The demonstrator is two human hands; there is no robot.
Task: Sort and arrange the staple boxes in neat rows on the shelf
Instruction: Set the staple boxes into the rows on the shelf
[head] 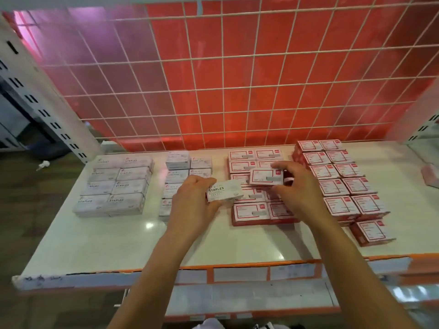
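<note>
A person's left hand (190,200) is gripping a white staple box (224,192) by its left end, fingers curled round it. The right hand (297,188) is pinching a red-bordered staple box (266,176) between thumb and fingertips, just above the middle red block (251,210) on the shelf (118,238). Both held boxes are lying with their long axes running left to right; the white one is tipping slightly upward at its right end, and the red one is sitting almost square with the rows beneath it. The white box is hanging between the part-filled white group (180,169) on its left and the red block on its right, overlapping that block's left edge; whether it is touching cannot be told. The coming move is likely turning on this: the white box's own kind is lying to the left, partly behind the left hand, which is nearer. The red box is already hovering over its own kind, under the nearer right hand. Further left, a full white block (114,184) is standing in two tidy columns. At right, a second red block (339,179) is running from far to near, with a lone red box (371,230) sitting askew at its near end.
</note>
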